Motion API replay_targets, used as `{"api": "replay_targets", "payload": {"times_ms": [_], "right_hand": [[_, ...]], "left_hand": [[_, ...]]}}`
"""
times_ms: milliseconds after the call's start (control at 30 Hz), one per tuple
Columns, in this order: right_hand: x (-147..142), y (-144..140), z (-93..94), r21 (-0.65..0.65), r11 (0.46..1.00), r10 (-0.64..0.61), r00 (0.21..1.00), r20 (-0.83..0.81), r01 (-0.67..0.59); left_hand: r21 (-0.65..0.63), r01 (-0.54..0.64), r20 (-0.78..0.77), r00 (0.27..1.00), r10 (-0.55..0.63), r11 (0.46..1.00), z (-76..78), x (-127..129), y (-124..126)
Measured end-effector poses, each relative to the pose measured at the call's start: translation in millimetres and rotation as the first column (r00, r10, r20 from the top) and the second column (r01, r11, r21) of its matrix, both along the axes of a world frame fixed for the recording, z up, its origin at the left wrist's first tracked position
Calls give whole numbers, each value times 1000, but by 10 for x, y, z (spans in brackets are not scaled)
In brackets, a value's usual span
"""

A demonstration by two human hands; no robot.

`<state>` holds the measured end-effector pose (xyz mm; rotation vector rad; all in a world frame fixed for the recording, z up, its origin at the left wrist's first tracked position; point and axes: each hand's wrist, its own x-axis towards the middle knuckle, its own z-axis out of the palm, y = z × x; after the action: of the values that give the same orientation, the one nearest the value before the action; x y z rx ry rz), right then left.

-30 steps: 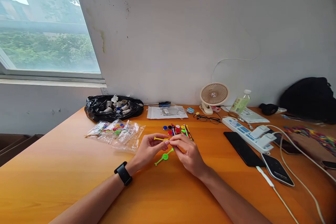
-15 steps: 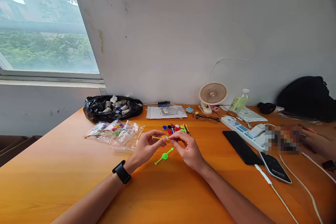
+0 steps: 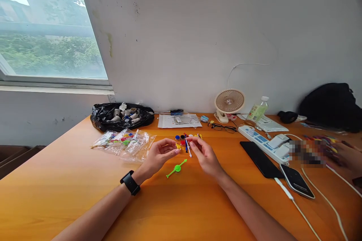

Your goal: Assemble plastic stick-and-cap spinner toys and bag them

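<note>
My left hand (image 3: 161, 153) is closed with a small yellow plastic piece (image 3: 178, 146) at its fingertips; most of that piece is hidden by the fingers. Between the thumb and fingers of my right hand (image 3: 206, 155) is a white plastic arrow (image 3: 189, 148), its point tilted down toward the table. Just below both hands, a green plastic arrow (image 3: 177, 168) with a round hub lies on the wood. Behind the fingertips sits a group of small coloured parts, among them a blue disc (image 3: 177, 137) and a red disc (image 3: 182, 142), partly covered by my right hand.
Clear plastic bags (image 3: 135, 147) with coloured parts lie to the left, before a black bag (image 3: 98, 117) of cardboard rolls. A fan (image 3: 229, 101), glasses (image 3: 223, 127), a power strip (image 3: 257, 140), a black tablet-like slab (image 3: 260, 158) and a phone (image 3: 296, 180) are rightward. Another person's hand (image 3: 349, 158) is at far right.
My hands have moved apart from the yellow piece they both held. The white arrow now shows in my right hand, and the yellow piece stays in my left. The other person's hand has shifted.
</note>
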<state>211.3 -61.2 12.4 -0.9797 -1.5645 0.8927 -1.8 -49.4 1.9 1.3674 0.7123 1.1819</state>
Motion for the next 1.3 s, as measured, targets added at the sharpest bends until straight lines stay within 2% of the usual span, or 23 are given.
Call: {"api": "replay_targets", "payload": {"times_ms": [100, 200, 300, 367, 467, 567, 633, 700, 800, 867, 933, 1000, 1133, 1300], "right_hand": [[-6, -8, 11, -223, 967, 82, 978, -191, -125], [4, -40, 50, -371, 893, 147, 945, -292, -253], [50, -69, 124, -392, 797, 311, 868, -387, -461], [83, -72, 178, -333, 791, 345, 824, -450, -513], [97, -52, 213, -334, 836, 253, 847, -469, -434], [56, -30, 161, -393, 869, 148, 915, -376, -302], [13, -31, 100, -401, 883, 130, 948, -290, -244], [-24, -47, 48, -344, 917, 137, 970, -201, -201], [-43, -86, 21, -117, 986, 113, 992, -49, -118], [-25, -107, 36, -60, 990, 132, 990, 40, -129], [10, -108, 61, -114, 975, 199, 976, 83, -189], [48, -85, 81, -145, 969, 213, 975, 71, -201], [100, 2, 80, -136, 990, 49, 999, -2, -49], [103, 60, 26, -59, 998, -26, 995, 97, 32]], "left_hand": [[-8, -11, -7, 1000, 11, 1000, -20, 4, 15], [0, -24, -8, 1000, 24, 1000, -19, 6, 19], [10, -55, -13, 998, 56, 998, -1, 3, 15], [12, -67, -16, 998, 67, 998, 16, -1, 10], [8, -71, -27, 997, 71, 997, 40, -4, -1], [7, -67, -46, 997, 67, 998, 55, -5, -11], [5, -58, -58, 997, 58, 998, 63, -7, -19], [-1, -55, -67, 996, 55, 998, 76, -13, -29], [-11, -50, -82, 995, 49, 999, 101, -24, -46], [-15, -37, -87, 996, 36, 999, 113, -29, -51], [-17, -26, -74, 997, 24, 1000, 112, -31, -47], [-18, -24, -51, 998, 23, 1000, 99, -32, -34], [-23, -48, -12, 999, 48, 999, 68, -35, 6], [-120, -26, 151, 987, 44, 992, 70, -57, 47]]}}
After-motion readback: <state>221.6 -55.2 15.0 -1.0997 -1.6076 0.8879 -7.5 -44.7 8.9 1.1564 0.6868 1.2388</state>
